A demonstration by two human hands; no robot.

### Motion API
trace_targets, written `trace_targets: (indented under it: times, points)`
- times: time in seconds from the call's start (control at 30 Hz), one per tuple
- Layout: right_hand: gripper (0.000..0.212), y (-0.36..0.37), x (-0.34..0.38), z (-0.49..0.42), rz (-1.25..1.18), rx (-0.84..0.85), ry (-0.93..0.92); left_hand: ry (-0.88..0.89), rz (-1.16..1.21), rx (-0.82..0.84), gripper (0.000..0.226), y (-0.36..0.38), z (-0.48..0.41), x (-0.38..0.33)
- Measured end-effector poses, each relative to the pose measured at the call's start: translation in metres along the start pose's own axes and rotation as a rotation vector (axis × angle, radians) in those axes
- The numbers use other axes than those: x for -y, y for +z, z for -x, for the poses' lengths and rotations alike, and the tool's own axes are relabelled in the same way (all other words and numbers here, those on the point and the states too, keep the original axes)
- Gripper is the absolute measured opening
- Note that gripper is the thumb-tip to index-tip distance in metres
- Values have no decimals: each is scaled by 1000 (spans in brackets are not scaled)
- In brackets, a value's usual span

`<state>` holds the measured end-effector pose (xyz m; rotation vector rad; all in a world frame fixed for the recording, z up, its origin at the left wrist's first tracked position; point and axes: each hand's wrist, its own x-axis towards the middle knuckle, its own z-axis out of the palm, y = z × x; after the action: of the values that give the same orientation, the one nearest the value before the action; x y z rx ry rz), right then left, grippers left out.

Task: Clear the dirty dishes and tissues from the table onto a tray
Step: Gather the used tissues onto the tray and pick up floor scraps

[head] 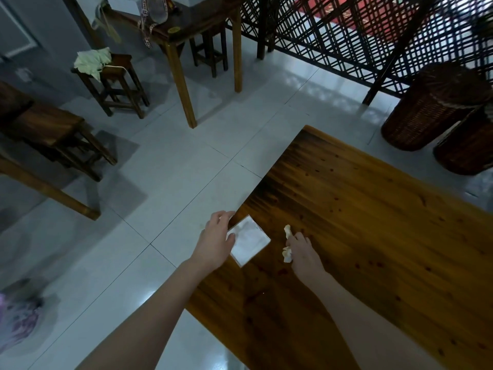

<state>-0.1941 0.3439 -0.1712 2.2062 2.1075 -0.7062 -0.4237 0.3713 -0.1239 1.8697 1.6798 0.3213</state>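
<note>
Wooden table (373, 236) fills the near right. At its left edge the left hand (216, 241) seems to pinch a flat white square napkin (250, 243), and the right hand (302, 252) clutches a crumpled tissue (287, 256). Beyond stand stools (117, 73) and wicker baskets (432, 108).

The left hand (216, 241) covers the left corner of the flat white tissue (252, 243). The right hand (304, 252) hides most of the crumpled tissue (287, 256). The table (373, 236) runs off the right and near edges. A purple shape (16, 321), near left, is blurred
</note>
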Motion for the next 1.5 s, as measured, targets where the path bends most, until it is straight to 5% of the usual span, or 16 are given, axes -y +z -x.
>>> trace_targets:
  times: [0.2,0.57,0.83,1.07,1.5]
  points:
    - [25,-4,-10,10,-95,-72,1,18,-18,5,49,0,4,-5]
    - [30,-20,-42,47,-32,-133,166,43,-51,70,53,21,6,-48]
    - [34,5,-48,67,-40,17,-2,69,-105,99,53,38,12,-63]
    - [20,13,-41,72,1,-68,-17,109,-123,78,52,37,20,-62]
    - [23,-12,-99,159,-49,-188,241,269,-157,173,54,82,55,-139]
